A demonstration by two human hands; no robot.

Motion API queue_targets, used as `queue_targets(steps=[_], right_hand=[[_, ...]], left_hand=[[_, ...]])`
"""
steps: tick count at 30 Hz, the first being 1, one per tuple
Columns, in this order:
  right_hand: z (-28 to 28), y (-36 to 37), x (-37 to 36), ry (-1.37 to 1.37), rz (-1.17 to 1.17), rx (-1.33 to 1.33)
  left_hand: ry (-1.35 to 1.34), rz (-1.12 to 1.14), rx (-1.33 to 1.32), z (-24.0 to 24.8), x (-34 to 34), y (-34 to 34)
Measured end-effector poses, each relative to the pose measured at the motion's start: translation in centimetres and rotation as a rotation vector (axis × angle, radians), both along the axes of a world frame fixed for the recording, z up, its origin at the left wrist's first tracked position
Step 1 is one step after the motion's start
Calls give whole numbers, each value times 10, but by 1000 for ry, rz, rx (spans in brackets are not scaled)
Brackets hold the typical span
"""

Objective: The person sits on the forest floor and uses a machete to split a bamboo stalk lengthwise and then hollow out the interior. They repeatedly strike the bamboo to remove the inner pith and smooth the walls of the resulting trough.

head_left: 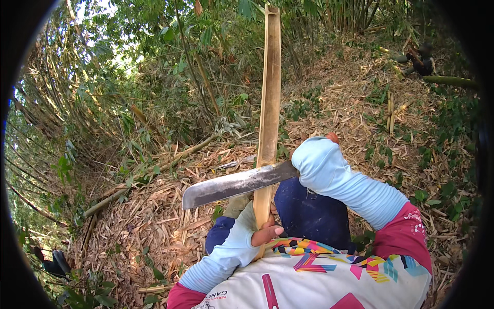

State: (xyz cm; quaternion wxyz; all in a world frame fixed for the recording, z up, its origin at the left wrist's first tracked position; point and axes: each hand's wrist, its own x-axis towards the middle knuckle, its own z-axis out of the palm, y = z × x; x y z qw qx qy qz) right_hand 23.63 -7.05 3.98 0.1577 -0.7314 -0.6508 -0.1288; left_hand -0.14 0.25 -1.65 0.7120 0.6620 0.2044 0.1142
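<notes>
- One long strip of split bamboo (270, 92) runs from the person's lap to the top of the view, its hollow, tan inner side showing.
- The left hand (265, 235) is closed around the strip's lower part, thumb across the near side, with a pale blue sleeve (226, 257) reaching over the wrist.
- The right hand (313, 157) is mostly covered by another pale blue sleeve; a few fingertips show at its top. It is clamped on the handle end of a machete (231, 184); the handle itself is hidden.
- The machete's broad, worn grey blade points left and crosses in front of the strip, above the left hand. Whether its edge bites into the bamboo, I cannot tell.
- Below are dark blue trousers (313, 211) and a white shirt (329, 280) with bright geometric shapes and deep pink upper sleeves.
- Dry leaves and chips (154, 221) cover the ground, with a bamboo pole (191, 150) lying at left.
- Dense green bamboo growth (139, 92) fills the upper left.
- At upper right, a dark shape (423, 63) is too small to make out.
</notes>
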Motion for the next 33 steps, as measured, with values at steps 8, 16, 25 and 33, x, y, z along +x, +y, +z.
queue_targets(steps=[8,16,25,33], right_hand=[[-18,1,8,131,49,18],[3,4,5,-2,-51,-82],[-13,0,6,146,25,-12],[3,2,10,62,-51,48]], left_hand=[[-34,62,-87,2,4,-9],[-18,66,-93,12,5,-8],[8,40,8,4,1,-5],[25,36,-101,14,-1,-13]])
